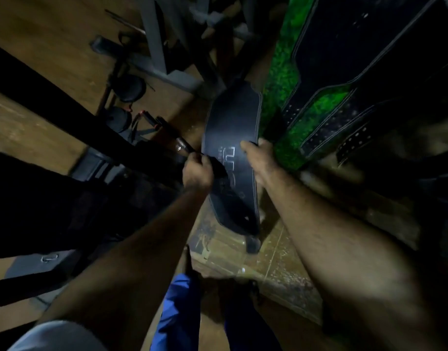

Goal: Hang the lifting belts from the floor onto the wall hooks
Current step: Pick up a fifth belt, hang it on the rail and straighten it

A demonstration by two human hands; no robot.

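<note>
Just beside the green wall point(281, 79), between both forearms: one black lifting belt point(230, 127), raised off the floor point(40, 72) and held lengthways, wide back panel uppermost, narrow end trailing down toward the feet. Left hand point(197, 171) closed around the belt's left edge and a dark strap or buckle end; exact part not discernible in the dim light. Right hand point(258, 153) clamped on the right edge, thumb lying across the printed face.

Handling, as judged: thick leather, stitched border, stiff enough to keep its curve unsupported. Moderately heavy, not fragile. Smooth face likely slippery; edge grip sound. Better hold for hooking probably near the buckle end, leaving the wide panel to hang.

Other belts point(357, 59) already flat against the wall at right, overlapping, punched tongues point(354, 140) visible. Hooks themselves not visible from this angle; free hook position undetermined.

Clearance: tight on the left, with a dark machine frame point(65, 115), weight plates point(129, 87) and loose handles point(152, 120) near the belt's left edge. Wall and a low ledge point(344, 198) on the right. Open room chiefly upward and along the wall. Risk of the trailing end catching the frame on the swing.
</note>
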